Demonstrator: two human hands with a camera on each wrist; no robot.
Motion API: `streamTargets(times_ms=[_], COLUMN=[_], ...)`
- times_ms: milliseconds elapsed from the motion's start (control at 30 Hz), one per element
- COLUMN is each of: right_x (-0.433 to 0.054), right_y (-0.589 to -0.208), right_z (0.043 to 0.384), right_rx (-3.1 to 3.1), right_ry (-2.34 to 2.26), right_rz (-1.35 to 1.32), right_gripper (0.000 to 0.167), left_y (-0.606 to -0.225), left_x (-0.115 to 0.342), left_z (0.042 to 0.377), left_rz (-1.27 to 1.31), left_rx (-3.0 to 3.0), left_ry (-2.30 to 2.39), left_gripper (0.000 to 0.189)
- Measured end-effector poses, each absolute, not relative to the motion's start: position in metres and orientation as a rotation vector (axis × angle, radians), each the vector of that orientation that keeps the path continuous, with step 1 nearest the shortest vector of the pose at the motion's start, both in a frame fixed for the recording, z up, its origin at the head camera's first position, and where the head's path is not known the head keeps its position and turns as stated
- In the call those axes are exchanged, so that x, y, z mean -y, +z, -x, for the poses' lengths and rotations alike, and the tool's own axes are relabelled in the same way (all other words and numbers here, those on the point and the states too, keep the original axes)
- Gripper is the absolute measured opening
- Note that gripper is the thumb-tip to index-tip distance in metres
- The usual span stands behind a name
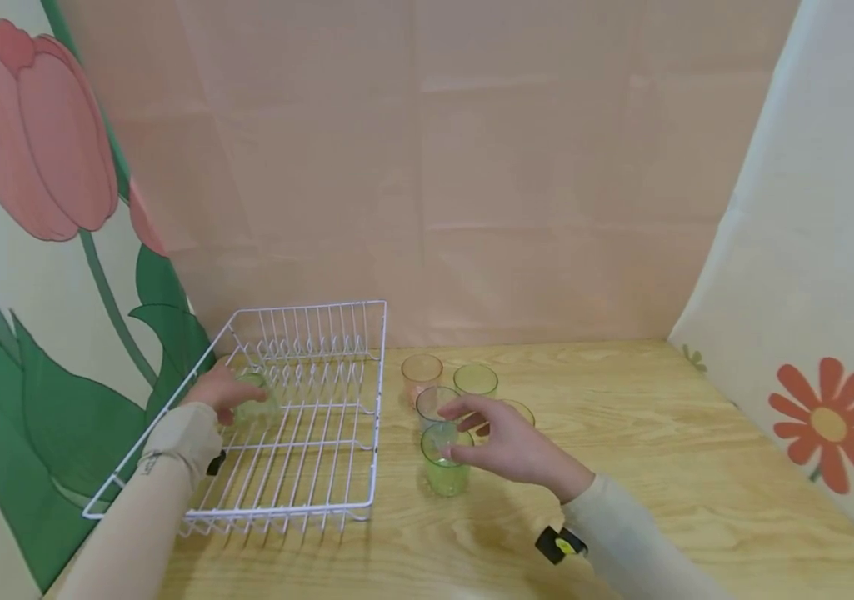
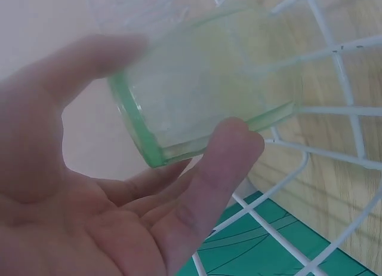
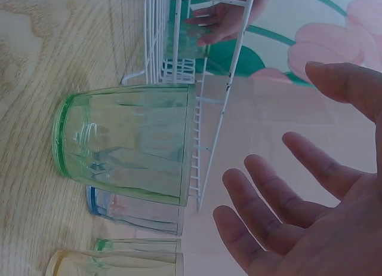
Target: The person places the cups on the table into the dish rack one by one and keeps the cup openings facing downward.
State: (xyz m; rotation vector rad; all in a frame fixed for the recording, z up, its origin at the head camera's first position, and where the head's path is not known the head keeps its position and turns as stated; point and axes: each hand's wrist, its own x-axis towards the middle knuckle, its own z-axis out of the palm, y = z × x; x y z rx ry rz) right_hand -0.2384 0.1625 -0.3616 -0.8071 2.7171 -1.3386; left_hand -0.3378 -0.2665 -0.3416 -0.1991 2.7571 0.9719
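Note:
My left hand point(image 1: 222, 390) is inside the white wire dish rack point(image 1: 372, 450), holding a green glass point(image 2: 197, 91) between thumb and fingers. The thick base of that glass faces the palm, and its mouth points down to the rack wires. My right hand point(image 1: 505, 437) hovers over another green glass point(image 1: 446, 475), which stands upright on the table. In the right wrist view its fingers point(image 3: 262, 210) are spread and relaxed beside the rim of this glass, with a gap between. Just behind is a clear glass with a bluish base point(image 3: 137, 213).
An orange-pink glass point(image 1: 422, 371), a yellow-green glass point(image 1: 476, 379) and a yellowish glass point(image 3: 119, 265) stand close by on the wooden table point(image 1: 621, 433). The rack's raised rim borders the glasses on their left. A pinkish backdrop point(image 1: 546, 208) rises behind the table.

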Motion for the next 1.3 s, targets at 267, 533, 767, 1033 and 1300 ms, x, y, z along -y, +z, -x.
streamTargets(times_ms=[267,533,767,1033,1300], right_x=[-0.16,-0.163,-0.17,-0.184,-0.203], right_y=[-0.363,-0.361,-0.362,-0.37,-0.38], right_z=[0.236,0.237,0.242,0.259,0.278], right_rx=[-2.718,-2.78,-3.069,-3.223,-3.259], right_ry=[-1.347,-1.314,-1.173,-1.042,-0.936], right_rz=[0.805,0.795,0.701,0.534,0.457], right_gripper=[0.042,0.036,0.024,0.023,0.027], left_y=[-0.344,-0.344,-0.343,-0.333,-0.304], left_x=[0.269,0.268,0.268,0.269,0.253], left_z=[0.34,0.338,0.337,0.33,0.316], left_rz=[0.244,0.29,0.258,0.157,-0.078], left_rx=[-2.738,-2.689,-2.67,-2.707,-3.023], left_ry=[0.966,1.035,1.042,0.969,0.634], left_gripper=[0.086,0.084,0.102,0.099,0.091])
